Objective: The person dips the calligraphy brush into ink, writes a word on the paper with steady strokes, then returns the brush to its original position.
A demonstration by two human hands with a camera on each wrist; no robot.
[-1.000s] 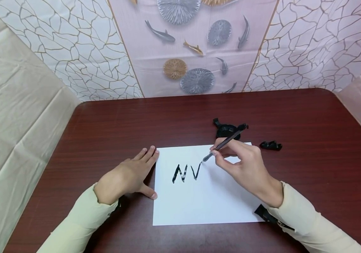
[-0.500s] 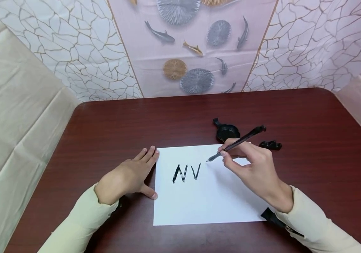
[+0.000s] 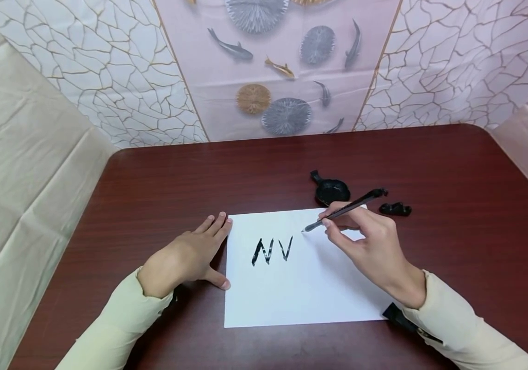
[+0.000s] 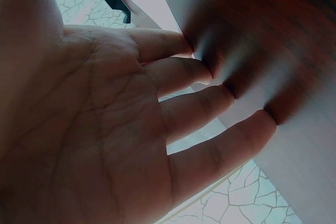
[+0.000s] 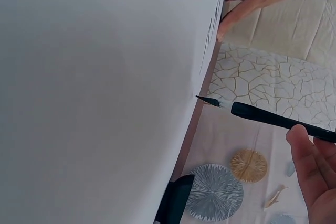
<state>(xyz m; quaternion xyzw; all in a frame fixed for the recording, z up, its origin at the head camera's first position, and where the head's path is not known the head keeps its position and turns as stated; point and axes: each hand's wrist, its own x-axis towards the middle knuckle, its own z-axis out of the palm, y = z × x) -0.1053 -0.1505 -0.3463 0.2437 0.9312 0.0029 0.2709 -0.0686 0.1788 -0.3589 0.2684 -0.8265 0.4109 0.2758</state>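
My right hand (image 3: 370, 241) pinches a dark-handled ink brush (image 3: 351, 206) between thumb and fingers. In the right wrist view the brush (image 5: 262, 115) has a black pointed tip and a pale band of bristles, and its tip is right at the paper surface. The white paper (image 3: 291, 298) bears black strokes reading N and V, with the brush tip just right of the V. At the paper's left edge my left hand (image 3: 182, 259) rests with spread fingers. The left wrist view shows that hand's fingers (image 4: 215, 153) straight, fingertips against the brown table.
A small black ink dish (image 3: 332, 191) with a handle stands just behind the paper's far edge. Right of it lies a black brush rest (image 3: 395, 209). The dark red-brown table (image 3: 189, 180) ends at a patterned cloth backdrop (image 3: 226, 103).
The right hand has lifted the brush from the end of the V's right stroke and shifted a little to the right. The left hand stays in place.
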